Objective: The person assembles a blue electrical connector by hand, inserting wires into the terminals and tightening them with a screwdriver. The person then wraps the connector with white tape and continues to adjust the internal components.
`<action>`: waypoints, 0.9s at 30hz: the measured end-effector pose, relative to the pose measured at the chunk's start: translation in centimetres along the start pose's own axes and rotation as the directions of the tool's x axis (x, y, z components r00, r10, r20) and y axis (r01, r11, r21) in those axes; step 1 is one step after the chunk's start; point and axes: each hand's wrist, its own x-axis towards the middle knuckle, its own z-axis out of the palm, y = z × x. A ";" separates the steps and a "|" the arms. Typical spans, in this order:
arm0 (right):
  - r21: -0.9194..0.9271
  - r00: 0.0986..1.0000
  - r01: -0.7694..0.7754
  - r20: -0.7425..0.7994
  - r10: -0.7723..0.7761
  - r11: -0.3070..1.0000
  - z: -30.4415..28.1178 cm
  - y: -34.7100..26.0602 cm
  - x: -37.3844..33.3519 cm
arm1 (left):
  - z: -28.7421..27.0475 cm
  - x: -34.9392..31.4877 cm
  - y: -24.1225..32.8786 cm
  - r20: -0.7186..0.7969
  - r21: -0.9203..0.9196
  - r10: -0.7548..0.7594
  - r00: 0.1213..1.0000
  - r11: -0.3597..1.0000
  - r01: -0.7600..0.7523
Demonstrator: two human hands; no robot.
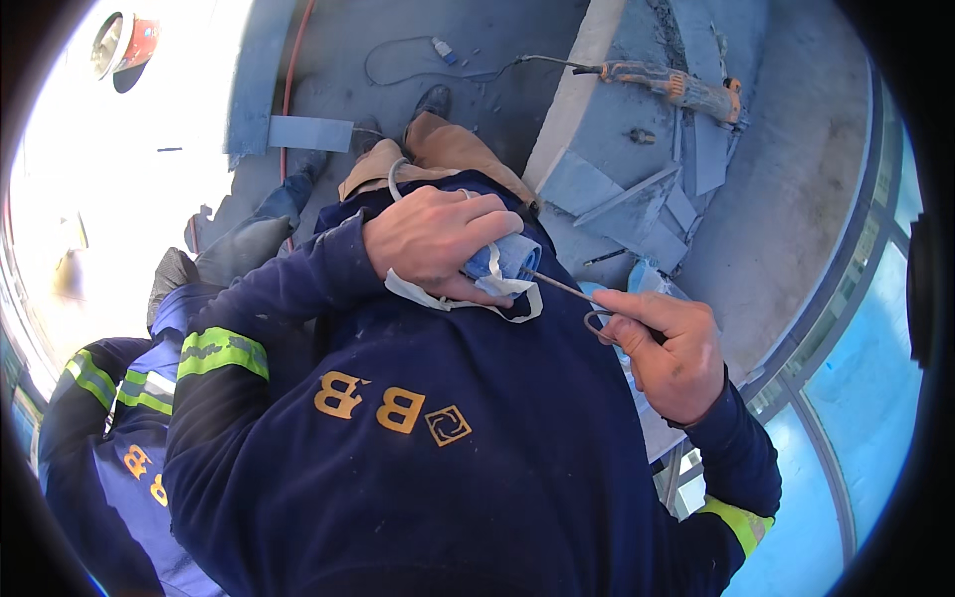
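Observation:
My left hand is wrapped around a blue cylindrical plug connector, held in front of my chest. Torn white tape hangs loose from it in a loop. A light cable rises behind this hand. Between the thumb and fingers of my right hand is a thin metal rod, bent into a loop at my fingers. Its far end reaches the open face of the connector; whether it goes inside I cannot make out.
An orange power tool lies on a ledge at the upper right, among broken flat tile pieces. Its cord ends in a blue-and-white plug. A red hose crosses the floor. Another person is close on my left. A bucket stands far left.

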 end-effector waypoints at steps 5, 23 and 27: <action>-0.399 0.946 0.302 0.014 -0.324 0.866 -0.3 -0.5 0.5 | 1.0 0.3 -0.5 -0.043 -0.048 0.171 0.984 0.984 -0.173; -0.792 0.849 0.514 0.417 -0.324 0.329 -0.5 -3.0 1.7 | 2.0 0.2 -1.1 -0.074 -0.058 0.187 0.979 0.980 -0.192; -0.652 0.859 0.512 0.401 -0.318 0.560 -1.6 -0.9 1.8 | 3.2 0.7 -0.8 -0.053 0.031 0.209 0.976 0.978 -0.208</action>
